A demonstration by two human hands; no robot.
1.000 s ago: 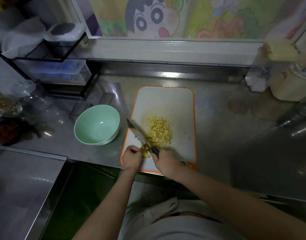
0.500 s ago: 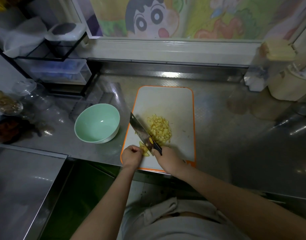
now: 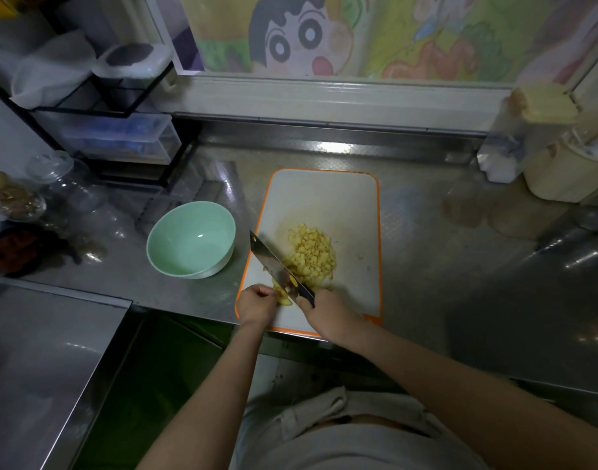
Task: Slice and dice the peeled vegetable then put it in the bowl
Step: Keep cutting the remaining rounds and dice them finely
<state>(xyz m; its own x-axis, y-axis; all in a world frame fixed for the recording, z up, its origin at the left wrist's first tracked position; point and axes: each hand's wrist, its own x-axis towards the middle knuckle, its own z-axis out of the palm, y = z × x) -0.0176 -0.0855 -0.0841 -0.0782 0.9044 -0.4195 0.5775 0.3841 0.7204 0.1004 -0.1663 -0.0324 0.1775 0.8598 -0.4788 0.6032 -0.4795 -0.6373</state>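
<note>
Everything sat around the orange-rimmed cutting board (image 3: 324, 198) on the steel counter (image 3: 426, 259). The right hand (image 3: 329, 315) was clamped round the black handle of a cleaver (image 3: 273, 262) at the board's near edge. The blade ran up and left across the board's left side, with its tip right at the orange rim. The left hand (image 3: 256, 305) was at the board's near-left corner, fingers curled in and pinning down the uncut vegetable piece (image 3: 284, 296) — a few pale yellow strips just beside the heel of the blade. Couldn't tell from that angle whether the edge was touching the board or slightly off it.

The diced pile (image 3: 312, 256) of little yellow cubes lay heaped around the board's middle, on the right of the blade and touching it, so all the vegetable was on the board. The mint green bowl (image 3: 189, 239) stood upright just off the board's left edge. Further left of the board were some glass jars (image 3: 19, 201) and a black wire rack (image 3: 121, 113) with clear drawers — and past the board's far end, a cartoon picture (image 3: 290, 39) on the wall.
</note>
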